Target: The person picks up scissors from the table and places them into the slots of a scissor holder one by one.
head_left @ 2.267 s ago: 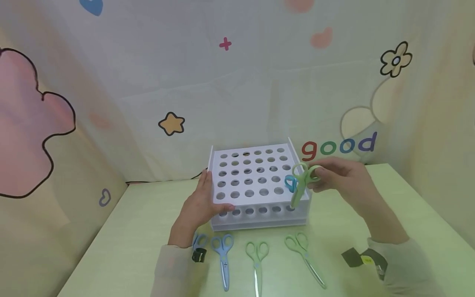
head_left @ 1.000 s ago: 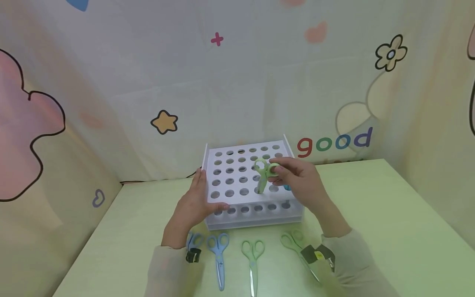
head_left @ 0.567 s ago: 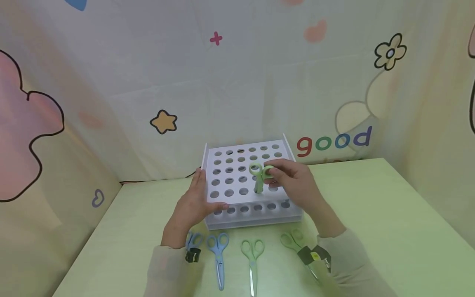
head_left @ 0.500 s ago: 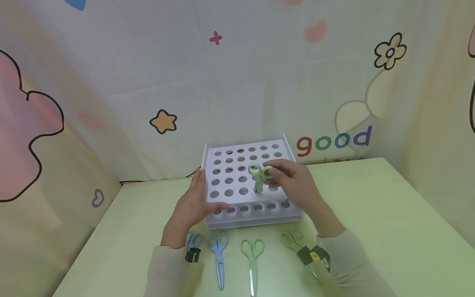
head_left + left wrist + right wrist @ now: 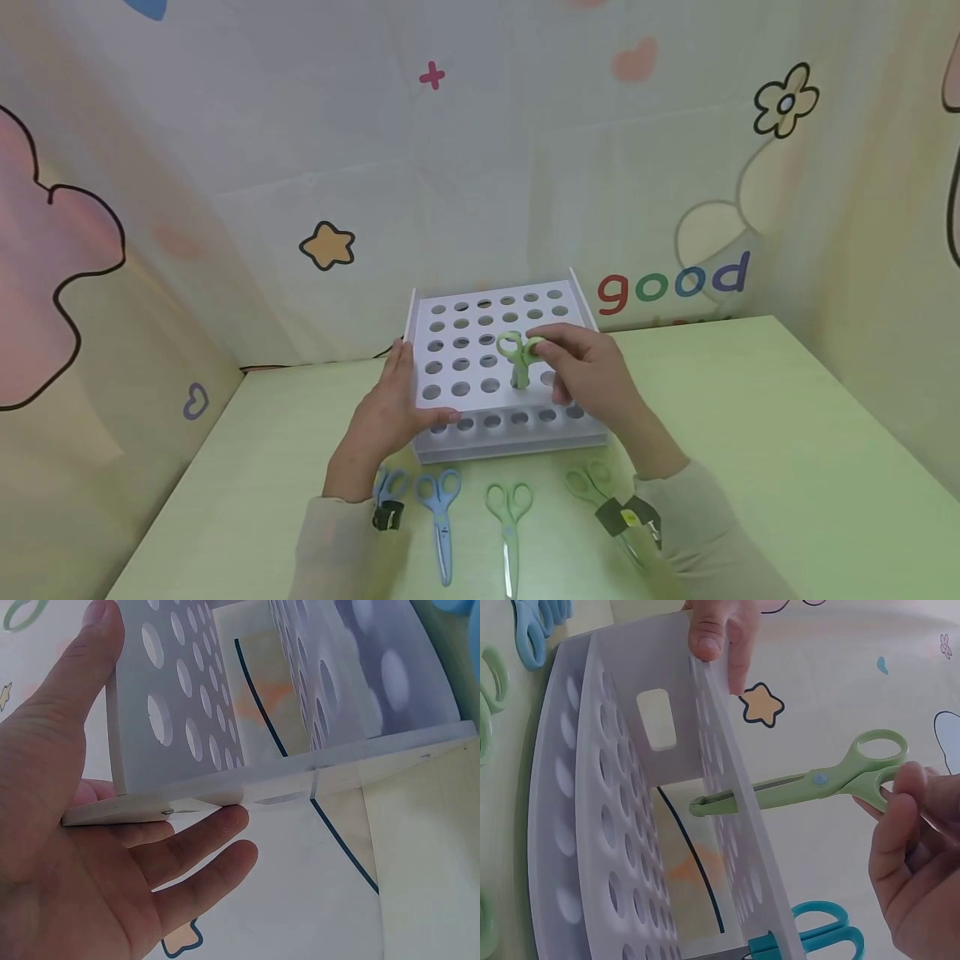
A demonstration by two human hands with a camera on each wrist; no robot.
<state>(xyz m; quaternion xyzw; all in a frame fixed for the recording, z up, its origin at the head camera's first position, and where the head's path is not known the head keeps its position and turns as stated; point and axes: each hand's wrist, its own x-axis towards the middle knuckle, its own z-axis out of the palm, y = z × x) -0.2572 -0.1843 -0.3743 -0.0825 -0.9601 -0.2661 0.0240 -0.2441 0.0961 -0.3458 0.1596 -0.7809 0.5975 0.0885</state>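
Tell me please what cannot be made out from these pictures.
Head view: leftmost blue scissors, blades hidden by left sleeve and black strap.
Head view: rightmost green scissors, blades partly hidden by right wrist's strap.
Right wrist view: teal scissors, blade end cut off by bottom edge; head view, right hand hides them.

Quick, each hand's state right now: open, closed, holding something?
Left hand: holding the white rack by its side.
Right hand: pinching green scissors.

green scissors [image 5: 799, 793] | blue scissors [image 5: 443, 521] | teal scissors [image 5: 821, 931] | white rack [image 5: 475, 375] | pale green table [image 5: 750, 433] | orange black-outlined star [image 5: 327, 247]
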